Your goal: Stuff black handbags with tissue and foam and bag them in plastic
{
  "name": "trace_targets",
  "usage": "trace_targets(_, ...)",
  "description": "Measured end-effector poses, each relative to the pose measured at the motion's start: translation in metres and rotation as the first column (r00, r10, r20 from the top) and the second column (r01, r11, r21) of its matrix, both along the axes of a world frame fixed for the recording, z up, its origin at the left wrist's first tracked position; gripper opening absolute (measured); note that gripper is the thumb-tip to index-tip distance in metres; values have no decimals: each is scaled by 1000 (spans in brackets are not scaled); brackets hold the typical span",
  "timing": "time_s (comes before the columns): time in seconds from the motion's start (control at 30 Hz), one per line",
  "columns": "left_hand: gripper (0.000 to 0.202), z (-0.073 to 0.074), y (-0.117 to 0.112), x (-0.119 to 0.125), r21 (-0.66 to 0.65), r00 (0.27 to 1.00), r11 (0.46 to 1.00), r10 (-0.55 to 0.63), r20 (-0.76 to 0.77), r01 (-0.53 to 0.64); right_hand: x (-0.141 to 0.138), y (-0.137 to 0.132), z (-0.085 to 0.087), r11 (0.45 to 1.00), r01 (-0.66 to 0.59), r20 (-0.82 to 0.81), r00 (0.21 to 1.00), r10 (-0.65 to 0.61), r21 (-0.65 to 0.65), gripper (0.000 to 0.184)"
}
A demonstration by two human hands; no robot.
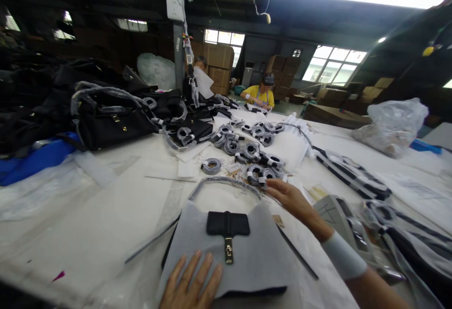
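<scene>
A handbag (247,252) under a grey felt cover lies in front of me, its black strap tab and gold clasp (228,248) showing. My left hand (192,283) rests flat on the felt at the bag's near edge, fingers stretched out. My right hand (287,196) reaches forward past the bag's wrapped handle (226,184), fingers extended at the near edge of a pile of rolled, wrapped straps (259,174). I cannot see whether the fingertips touch a roll.
More strap rolls (243,146) spread across the white table (106,205). Black handbags (106,120) pile at the left, long wrapped straps (353,172) lie at the right, a plastic sack (391,125) beyond. Two people sit at the far end.
</scene>
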State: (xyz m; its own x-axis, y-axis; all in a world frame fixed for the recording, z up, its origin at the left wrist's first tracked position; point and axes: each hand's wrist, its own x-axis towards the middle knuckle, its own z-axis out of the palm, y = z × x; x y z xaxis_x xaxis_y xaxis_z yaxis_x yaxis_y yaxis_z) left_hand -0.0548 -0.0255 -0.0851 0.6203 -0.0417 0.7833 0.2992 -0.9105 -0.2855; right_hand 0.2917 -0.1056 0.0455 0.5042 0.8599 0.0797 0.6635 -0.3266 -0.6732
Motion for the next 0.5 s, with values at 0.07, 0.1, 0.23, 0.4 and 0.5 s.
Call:
trace_targets(0.07, 38, -6, -5, 3, -71, 996, 997, 14, 88, -8, 29, 18, -15, 987, 149, 152, 979, -138, -59, 48)
trace_targets(0.1, 38, -7, -8, 4, -123, 993, 992, 34, 113, -20, 40, 25, -25, 979, 189, 200, 965, -170, -77, 54)
trace_targets(0.23, 38, -3, -18, -1, -216, 998, 975, 63, 19, -57, 56, 44, -52, 971, 213, 296, 939, -173, -108, 66)
trace_targets(0.4, 37, 5, -22, -8, -255, 995, 963, 76, -58, -88, 62, 50, -59, 972, 193, 380, 916, -130, -131, 54)
trace_targets(0.5, 37, -1, -20, -2, -217, 996, 973, 88, 5, -85, 67, 48, -57, 973, 162, 393, 915, -87, -162, 54)
